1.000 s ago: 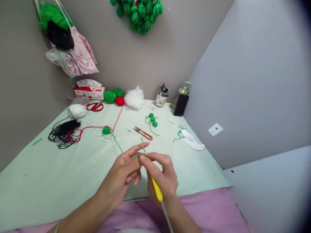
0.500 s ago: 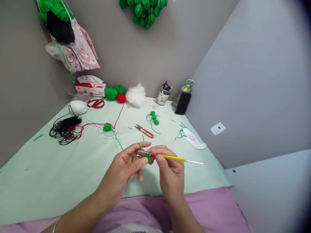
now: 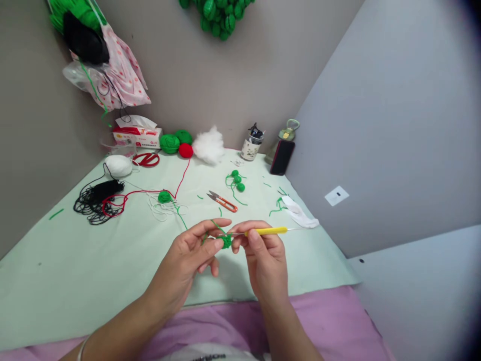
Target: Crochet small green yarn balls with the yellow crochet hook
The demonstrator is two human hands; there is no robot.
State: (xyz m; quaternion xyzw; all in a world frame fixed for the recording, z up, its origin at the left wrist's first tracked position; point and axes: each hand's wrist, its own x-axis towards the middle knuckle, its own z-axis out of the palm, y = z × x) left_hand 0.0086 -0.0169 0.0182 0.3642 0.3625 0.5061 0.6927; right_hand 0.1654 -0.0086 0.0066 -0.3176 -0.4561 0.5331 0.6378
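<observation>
My left hand pinches a small green crocheted piece between thumb and fingers, with green yarn running over the forefinger back to the table. My right hand grips a yellow-handled crochet hook, held level with its metal tip at the green piece and its tail pointing right. Both hands hover above the near edge of the pale green table.
Orange-handled thread snips lie just beyond the hands. Small green crocheted balls, black yarn, red yarn, a white yarn ball, red scissors, stuffing, a jar, a phone and a white cloth lie farther back.
The crochet hook swung from pointing down toward me to lying level, pointing right. The green piece has come into view between my fingers. The view drifted slightly.
</observation>
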